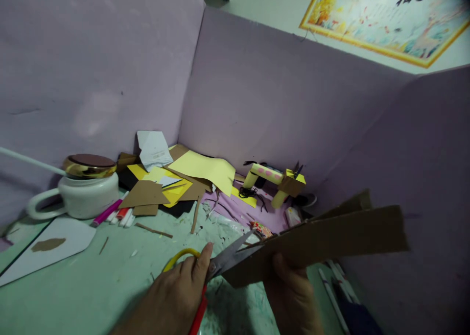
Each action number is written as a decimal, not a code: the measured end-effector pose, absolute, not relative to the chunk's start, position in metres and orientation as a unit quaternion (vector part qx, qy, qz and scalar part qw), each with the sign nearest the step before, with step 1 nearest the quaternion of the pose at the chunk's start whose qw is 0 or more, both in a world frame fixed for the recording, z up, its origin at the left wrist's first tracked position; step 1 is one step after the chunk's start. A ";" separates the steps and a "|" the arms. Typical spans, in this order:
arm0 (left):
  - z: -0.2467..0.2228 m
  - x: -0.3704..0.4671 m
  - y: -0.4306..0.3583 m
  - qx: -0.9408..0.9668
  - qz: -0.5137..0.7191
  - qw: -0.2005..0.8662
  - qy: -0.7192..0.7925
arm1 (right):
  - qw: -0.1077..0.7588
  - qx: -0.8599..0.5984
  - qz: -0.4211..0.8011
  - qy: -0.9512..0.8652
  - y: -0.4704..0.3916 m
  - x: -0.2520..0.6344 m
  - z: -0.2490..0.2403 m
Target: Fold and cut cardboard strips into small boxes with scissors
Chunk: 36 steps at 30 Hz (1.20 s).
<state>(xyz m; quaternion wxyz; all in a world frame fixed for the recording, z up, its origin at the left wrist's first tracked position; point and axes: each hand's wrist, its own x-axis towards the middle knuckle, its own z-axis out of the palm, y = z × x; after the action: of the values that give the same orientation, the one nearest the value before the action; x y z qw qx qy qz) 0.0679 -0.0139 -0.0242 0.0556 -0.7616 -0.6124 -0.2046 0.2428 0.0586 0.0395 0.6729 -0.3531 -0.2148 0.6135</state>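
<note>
Low in the centre, my left hand is closed around scissors with yellow and red handles. The blades point to the upper right and stand apart, with the near end of a brown cardboard piece between or against them; the exact contact is hard to make out. That long, folded-looking piece is gripped from below by my right hand, whose thumb lies on its near face. The fingers behind the cardboard are hidden. Both hands are raised above the green tabletop.
Paper and cardboard sheets lie piled at the back. A white mug with a gold-rimmed lid stands left, beside several markers. A yellow paper animal figure stands behind the cardboard. Purple panels enclose the table.
</note>
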 end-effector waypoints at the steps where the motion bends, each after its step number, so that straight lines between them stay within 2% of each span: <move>1: -0.024 0.068 -0.014 -0.763 -0.200 0.060 -0.612 | 0.673 -0.353 0.614 -0.213 0.059 0.243 0.039; 10: 0.018 0.068 -0.013 -0.788 -0.084 -0.055 -0.607 | 0.688 -0.347 0.597 -0.223 0.058 0.242 0.040; 17: 0.002 0.065 -0.012 -0.794 -0.172 -0.033 -0.582 | 0.691 -0.356 0.591 -0.214 0.058 0.241 0.040; 21: -0.004 0.064 -0.009 -0.790 -0.212 -0.072 -0.571 | 0.693 -0.357 0.589 -0.214 0.059 0.242 0.042; 29: 0.023 0.065 -0.007 -0.781 -0.153 -0.157 -0.585 | 0.701 -0.357 0.563 -0.255 0.067 0.243 0.039; 36: 0.027 0.076 -0.010 -0.774 -0.114 -0.137 -0.608 | 0.689 -0.357 0.570 -0.271 0.067 0.237 0.029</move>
<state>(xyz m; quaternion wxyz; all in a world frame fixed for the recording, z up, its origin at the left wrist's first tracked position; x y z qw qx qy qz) 0.0761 -0.0104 0.0270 -0.1366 -0.7735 -0.6082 -0.1143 0.2367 0.0667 0.0285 0.6887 -0.3573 -0.2707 0.5699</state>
